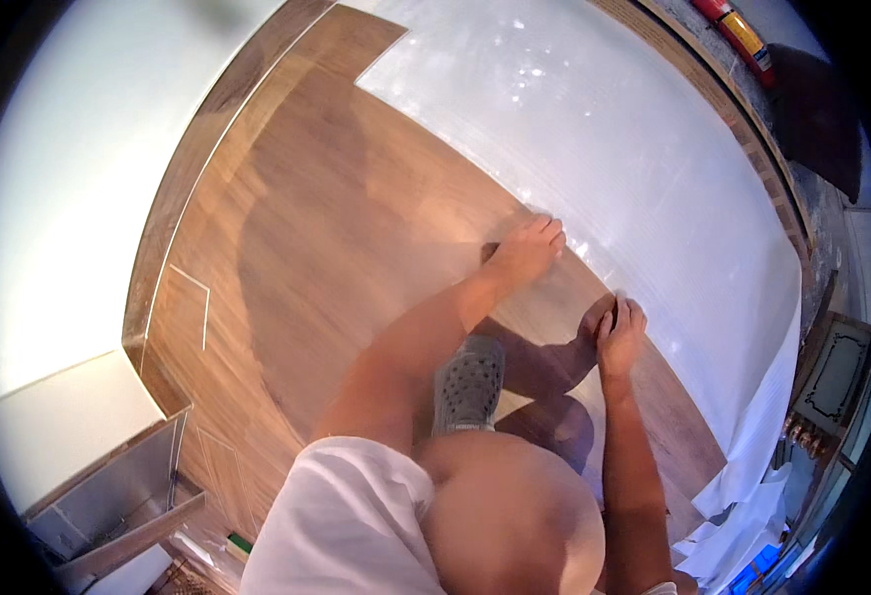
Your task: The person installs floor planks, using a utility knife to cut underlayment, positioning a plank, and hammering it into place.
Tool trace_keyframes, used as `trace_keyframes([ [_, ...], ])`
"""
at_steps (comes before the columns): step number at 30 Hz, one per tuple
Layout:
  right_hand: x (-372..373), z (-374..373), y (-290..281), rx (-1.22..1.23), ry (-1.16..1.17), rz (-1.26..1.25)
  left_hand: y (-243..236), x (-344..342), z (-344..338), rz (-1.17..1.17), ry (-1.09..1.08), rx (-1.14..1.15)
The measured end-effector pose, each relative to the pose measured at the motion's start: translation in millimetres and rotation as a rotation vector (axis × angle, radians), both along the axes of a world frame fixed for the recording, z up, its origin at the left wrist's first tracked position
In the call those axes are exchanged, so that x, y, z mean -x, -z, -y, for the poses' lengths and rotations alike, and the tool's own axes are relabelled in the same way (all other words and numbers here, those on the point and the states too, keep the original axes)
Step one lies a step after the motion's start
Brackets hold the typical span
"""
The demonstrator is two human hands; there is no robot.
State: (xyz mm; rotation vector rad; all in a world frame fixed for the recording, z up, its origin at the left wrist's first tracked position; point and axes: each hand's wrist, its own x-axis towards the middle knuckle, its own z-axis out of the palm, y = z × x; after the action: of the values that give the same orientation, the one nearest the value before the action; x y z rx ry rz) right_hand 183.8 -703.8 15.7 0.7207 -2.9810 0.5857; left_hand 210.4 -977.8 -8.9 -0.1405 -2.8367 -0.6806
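Wood-look floor planks (pixel 326 218) cover the left and middle of the floor. Their right edge meets a white underlay sheet (pixel 574 109). My left hand (pixel 532 246) is on the edge of the outermost floor plank (pixel 668 387), fingers curled over the border with the sheet. Closer to me along that same edge, my right hand (pixel 622 335) has its fingers bent down over the plank; the fingertips are partly hidden. Between my arms are my bare knee (pixel 510 516) and a grey clog (pixel 468 385) with holes, standing on the planks.
A white wall (pixel 78 198) with a wooden skirting runs along the left. Crumpled white sheeting (pixel 743 521) lies at the lower right. A red and yellow tube (pixel 738 38) is at the upper right. A white box-like ledge (pixel 68 426) juts out at lower left.
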Motion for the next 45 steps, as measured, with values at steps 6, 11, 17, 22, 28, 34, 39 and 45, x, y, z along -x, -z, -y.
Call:
trace_keyframes([
  [6,-6.3,6.7,-4.0,-0.012,0.084,-0.011,-8.7,5.3,3.3,-0.078,0.008,-0.024],
  [11,-13.3,-20.1,16.4,-0.128,0.151,0.292,0.3,1.7,-1.8,-0.096,0.126,0.005],
  [17,-21.1,-16.3,-17.2,-0.028,0.045,0.17,1.7,-4.9,-22.7,0.087,0.045,-0.048],
  [22,-2.9,-28.0,-25.1,0.016,0.044,0.247,8.8,57.4,-14.4,0.047,-0.015,-0.028],
  [28,166.2,-22.8,-47.2,0.116,0.202,0.028,15.9,105.7,3.4,-0.008,-0.086,0.018],
  [34,430.8,50.9,-105.1,0.119,0.108,-0.453,23.2,107.7,5.5,-0.022,-0.095,-0.023],
  [39,512.1,83.6,-69.8,-0.303,0.031,0.12,13.5,110.4,2.5,0.049,-0.099,-0.099],
  [45,512.4,135.3,-40.4,-0.443,0.022,0.112,21.5,108.4,16.7,0.109,-0.093,-0.046],
])
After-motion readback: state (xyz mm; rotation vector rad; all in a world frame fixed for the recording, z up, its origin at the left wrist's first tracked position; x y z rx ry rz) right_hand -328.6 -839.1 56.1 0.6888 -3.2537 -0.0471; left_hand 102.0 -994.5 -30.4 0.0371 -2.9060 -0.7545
